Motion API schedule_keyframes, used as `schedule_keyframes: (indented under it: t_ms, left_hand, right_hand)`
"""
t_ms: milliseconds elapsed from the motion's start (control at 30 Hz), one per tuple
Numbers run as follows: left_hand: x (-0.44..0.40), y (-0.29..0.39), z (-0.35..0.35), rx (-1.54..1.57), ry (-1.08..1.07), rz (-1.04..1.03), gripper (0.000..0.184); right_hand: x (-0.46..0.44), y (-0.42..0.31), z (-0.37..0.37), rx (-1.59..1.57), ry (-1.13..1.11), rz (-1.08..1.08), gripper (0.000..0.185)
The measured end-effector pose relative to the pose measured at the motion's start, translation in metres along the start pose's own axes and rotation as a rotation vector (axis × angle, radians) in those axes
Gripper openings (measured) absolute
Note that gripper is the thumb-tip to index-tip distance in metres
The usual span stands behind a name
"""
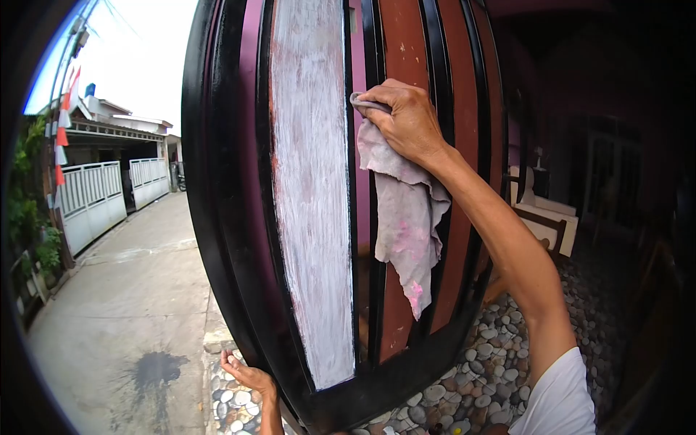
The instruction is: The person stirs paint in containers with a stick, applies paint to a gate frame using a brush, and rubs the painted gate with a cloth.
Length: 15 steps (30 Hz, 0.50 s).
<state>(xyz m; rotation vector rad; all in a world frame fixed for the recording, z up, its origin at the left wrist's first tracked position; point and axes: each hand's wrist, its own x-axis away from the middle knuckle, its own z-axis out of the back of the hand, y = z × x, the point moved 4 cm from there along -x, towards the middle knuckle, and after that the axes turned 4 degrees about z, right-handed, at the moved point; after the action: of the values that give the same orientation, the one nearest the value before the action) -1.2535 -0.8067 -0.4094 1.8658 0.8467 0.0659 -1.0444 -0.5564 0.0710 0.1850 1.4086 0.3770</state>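
My right hand (407, 119) is closed on a greyish-pink rag (407, 217), whose folded edge sticks out past the fingers. Its pink-stained lower part hangs down in front of a gate (215, 181) with black metal bars. Just left of the rag stands a tall panel (312, 181) streaked with thin white paint, reddish brown showing along its edge. Reddish-brown panels (406, 43) with small chips lie behind and right of the rag. Low on the left, my left hand (250, 375) has its fingers apart and holds nothing, beside the gate's lower edge.
Pebble-patterned flooring (478, 362) runs under the gate. A concrete lane (109, 304) with a dark stain (156, 368) lies to the left, with white house gates (90, 199) farther off. Wooden furniture (544, 225) stands in the shaded area at right.
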Motion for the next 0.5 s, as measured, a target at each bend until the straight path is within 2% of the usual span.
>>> schedule_keyframes:
  t_ms: [33,100,200,233,267,300,367,400,500]
  left_hand:
    - [0.001,0.005,0.003,-0.006,0.004,-0.002,0.05]
    - [0.009,0.024,0.007,-0.07,0.042,-0.166,0.053]
    - [0.063,0.083,0.013,0.006,-0.123,-0.334,0.057]
    - [0.088,0.099,0.009,0.171,-0.268,-0.284,0.055]
    - [0.111,0.118,0.007,0.17,-0.469,-0.266,0.053]
    - [0.132,0.129,-0.003,0.262,-0.619,-0.213,0.061]
    - [0.161,0.148,-0.015,0.212,-0.866,-0.042,0.094]
    - [0.172,0.153,-0.02,0.172,-0.96,-0.009,0.097]
    - [0.19,0.171,-0.024,0.086,-1.298,0.244,0.089]
  right_hand:
    - [0.014,-0.009,0.004,-0.023,0.011,-0.032,0.012]
    - [0.042,-0.031,0.016,-0.208,0.072,-0.134,0.013]
    - [0.086,-0.048,0.017,-0.528,0.066,-0.344,0.013]
    - [0.1,-0.06,0.017,-0.669,0.072,-0.421,0.012]
    - [0.114,-0.071,0.015,-0.78,0.073,-0.492,0.013]
    - [0.128,-0.079,0.013,-0.888,0.076,-0.57,0.013]
    - [0.155,-0.093,0.004,-1.183,0.106,-0.693,0.017]
    - [0.167,-0.1,0.001,-1.237,0.102,-0.753,0.018]
    - [0.195,-0.111,-0.008,-1.344,0.084,-0.901,0.018]
